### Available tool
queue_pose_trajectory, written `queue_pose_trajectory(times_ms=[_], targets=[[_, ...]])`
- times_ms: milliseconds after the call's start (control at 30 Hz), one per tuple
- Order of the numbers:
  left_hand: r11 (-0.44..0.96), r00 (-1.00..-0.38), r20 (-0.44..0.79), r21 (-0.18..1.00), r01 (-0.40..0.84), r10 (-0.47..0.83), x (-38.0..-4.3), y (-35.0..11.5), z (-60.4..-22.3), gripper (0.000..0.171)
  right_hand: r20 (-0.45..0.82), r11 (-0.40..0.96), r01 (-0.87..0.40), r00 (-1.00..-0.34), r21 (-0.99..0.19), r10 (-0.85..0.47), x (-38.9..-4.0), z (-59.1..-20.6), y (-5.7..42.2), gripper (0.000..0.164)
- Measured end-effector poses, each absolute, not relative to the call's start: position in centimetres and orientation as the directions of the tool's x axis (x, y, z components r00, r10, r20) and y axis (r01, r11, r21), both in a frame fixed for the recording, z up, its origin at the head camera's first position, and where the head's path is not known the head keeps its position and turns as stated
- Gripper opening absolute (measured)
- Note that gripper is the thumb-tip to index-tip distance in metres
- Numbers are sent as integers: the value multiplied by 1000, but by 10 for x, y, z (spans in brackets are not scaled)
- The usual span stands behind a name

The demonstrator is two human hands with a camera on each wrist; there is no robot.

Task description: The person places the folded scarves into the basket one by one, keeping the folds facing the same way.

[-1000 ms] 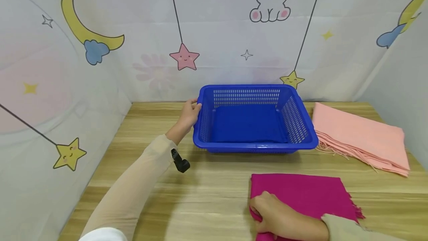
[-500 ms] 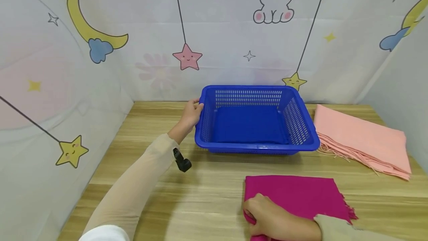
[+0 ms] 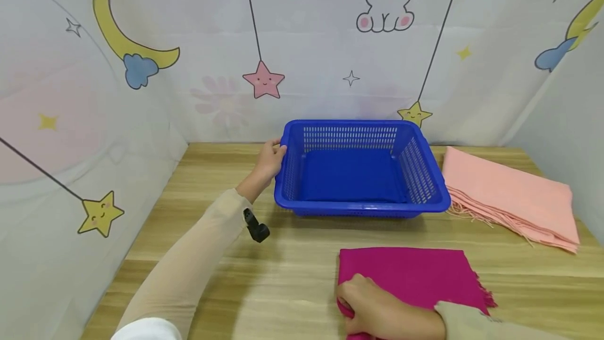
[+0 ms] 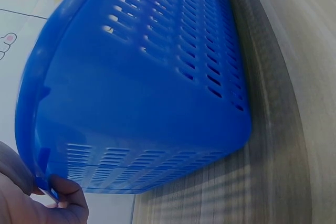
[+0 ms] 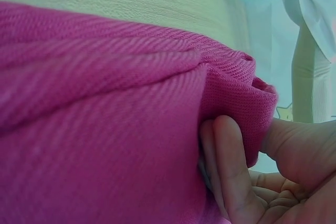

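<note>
A blue plastic basket (image 3: 363, 206) with slotted walls stands on the table toward the back wall. My left hand (image 3: 270, 161) grips its left rim, thumb and fingers pinching the edge in the left wrist view (image 4: 47, 198). Dark blue covers the basket's bottom; whether that is its floor or a flat cloth I cannot tell. Nearer to me lies a folded magenta scarf (image 3: 415, 272) with fringe at its right end. The right hand (image 3: 377, 308) holds the scarf's left folded edge. In the right wrist view, fingers (image 5: 231, 166) and thumb close around the thick folded layers.
A folded pink scarf (image 3: 509, 193) with fringe lies at the right, close beside the basket. Behind the wooden table (image 3: 283, 277) hangs a white curtain (image 3: 316, 41) printed with stars, moons and a rabbit. A small black device (image 3: 256, 226) sits on the left wrist.
My right hand and the magenta scarf have slid a little to the left across the table. The left hand keeps its grip on the basket, which stays in place.
</note>
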State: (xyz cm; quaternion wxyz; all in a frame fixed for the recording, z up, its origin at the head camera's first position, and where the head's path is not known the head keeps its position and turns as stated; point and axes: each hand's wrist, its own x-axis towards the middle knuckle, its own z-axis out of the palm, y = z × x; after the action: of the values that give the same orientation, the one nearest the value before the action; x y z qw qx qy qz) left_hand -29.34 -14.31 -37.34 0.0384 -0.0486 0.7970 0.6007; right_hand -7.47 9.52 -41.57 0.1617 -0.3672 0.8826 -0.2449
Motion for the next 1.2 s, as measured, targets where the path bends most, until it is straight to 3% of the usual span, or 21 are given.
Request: queue_pose_trajectory(times_ms=[633,933,1200], targets=[[308,-994,-103,945,-110,-40,-293,-142,-374,47,-217,655,-490,-681,-575,-699,-72,-411,92,34],[306,-994,-108,946,-109,-19,-296,-144,-372,48,-108,638,-559,-701,-530,-704,-71,-411,93,32],[280,-989,-145,949,-141,-9,-295,-150,-374,48,-146,613,-489,-696,-621,-703,-70,-410,95,32]])
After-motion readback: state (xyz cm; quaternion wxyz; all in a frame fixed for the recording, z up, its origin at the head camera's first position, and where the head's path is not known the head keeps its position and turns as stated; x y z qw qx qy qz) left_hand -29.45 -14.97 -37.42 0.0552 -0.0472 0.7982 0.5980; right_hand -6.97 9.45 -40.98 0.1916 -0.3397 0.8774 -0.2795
